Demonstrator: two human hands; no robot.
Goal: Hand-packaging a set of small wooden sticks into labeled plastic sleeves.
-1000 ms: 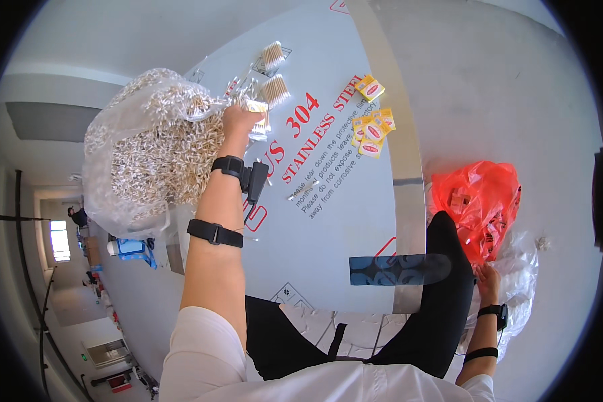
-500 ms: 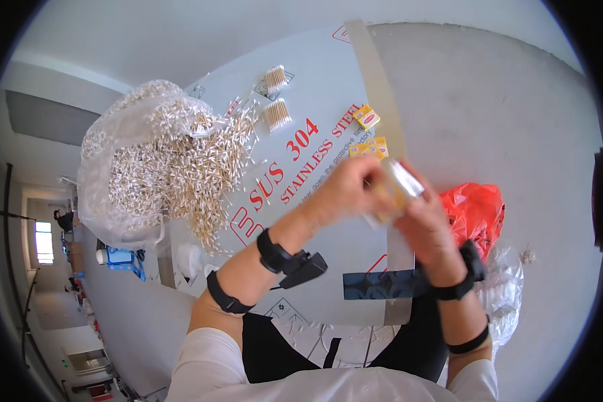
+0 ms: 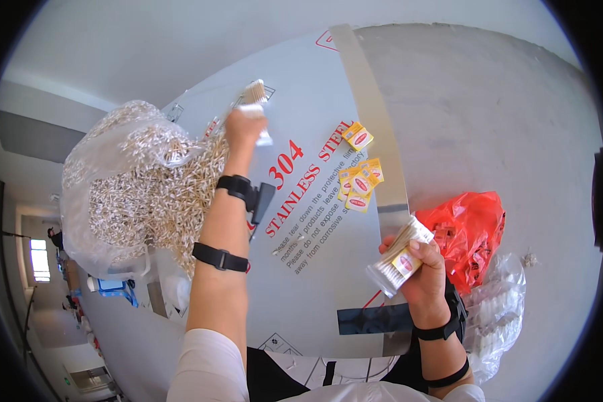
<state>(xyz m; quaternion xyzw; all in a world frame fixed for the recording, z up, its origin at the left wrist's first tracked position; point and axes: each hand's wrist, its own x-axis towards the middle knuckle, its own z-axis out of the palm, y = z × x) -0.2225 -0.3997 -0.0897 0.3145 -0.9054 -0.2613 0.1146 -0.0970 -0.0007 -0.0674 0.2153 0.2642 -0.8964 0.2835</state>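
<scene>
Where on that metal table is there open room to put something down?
Bare sheet lies between the left forearm and the yellow sachets, and nearer the person, below the sachets beside the right hand holding a clear packet. Crowded: the big bag of sticks on the left and the small packets at the far edge.

Bright even daylight, soft shadows, strong fisheye bending and dark rim

It looked like a small packing workshop: a steel-topped table (image 3: 315, 221) still wearing its printed protective film, a big clear bag of loose swabs (image 3: 134, 187), yellow sachets (image 3: 358, 181), and a bare concrete floor (image 3: 489, 107).
</scene>
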